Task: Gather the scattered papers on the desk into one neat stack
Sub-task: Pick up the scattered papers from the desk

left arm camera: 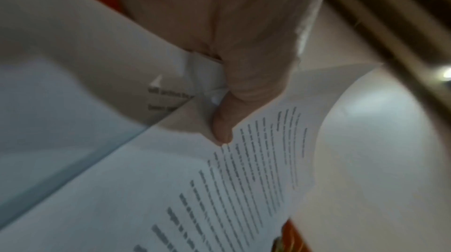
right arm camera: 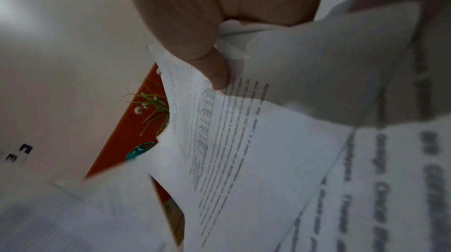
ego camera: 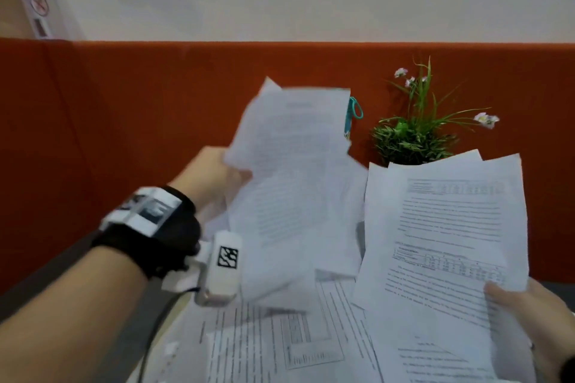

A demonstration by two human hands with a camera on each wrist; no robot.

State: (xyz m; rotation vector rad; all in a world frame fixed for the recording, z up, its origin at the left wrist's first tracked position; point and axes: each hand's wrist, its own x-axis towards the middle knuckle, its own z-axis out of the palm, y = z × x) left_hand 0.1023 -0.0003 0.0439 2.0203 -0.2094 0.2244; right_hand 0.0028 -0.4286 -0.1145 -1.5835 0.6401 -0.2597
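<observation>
My left hand (ego camera: 217, 174) grips a loose bunch of printed sheets (ego camera: 295, 171) by their left edge and holds them up in the air, blurred by motion. In the left wrist view the thumb (left arm camera: 224, 126) presses onto the sheets (left arm camera: 195, 188). My right hand (ego camera: 529, 311) pinches a second bunch of printed pages (ego camera: 448, 227) at the lower right corner, held upright. In the right wrist view its thumb (right arm camera: 214, 70) lies on the top page (right arm camera: 244, 159). More printed papers (ego camera: 280, 333) lie overlapping on the desk below both hands.
An orange partition (ego camera: 124, 134) runs along the back of the desk. A small potted plant (ego camera: 413, 134) with white flowers stands against it behind the right-hand pages. A teal clip (ego camera: 354, 109) peeks out behind the left-hand sheets.
</observation>
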